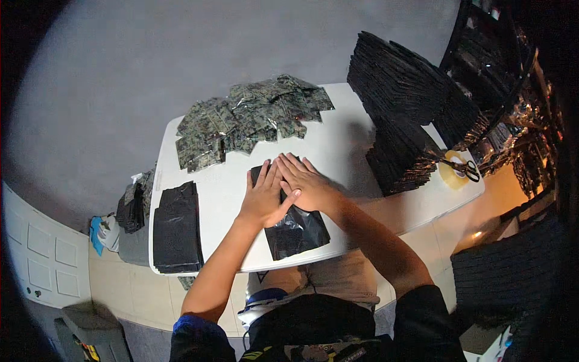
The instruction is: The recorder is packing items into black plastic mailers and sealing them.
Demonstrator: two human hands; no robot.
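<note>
A shiny black plastic bag (297,234) lies flat near the front edge of the white table (229,187). My left hand (264,196) rests palm down on its upper part, fingers stretched out. Beside it, my right hand (304,186) also lies flat on the bag, and the two hands meet over it. Both hide the bag's far end and middle. Left of my arms sits a stack of black plastic bags (177,232). Beyond my hands, a heap of clear-wrapped camouflage fabric packs (247,117) covers the far side.
Tall stacks of folded black items (398,78) stand at the table's right. A roll of clear tape (451,172) and black-handled scissors (467,169) lie near the right corner. More dark folded stacks (500,271) are at lower right, a grey chair (93,329) at lower left.
</note>
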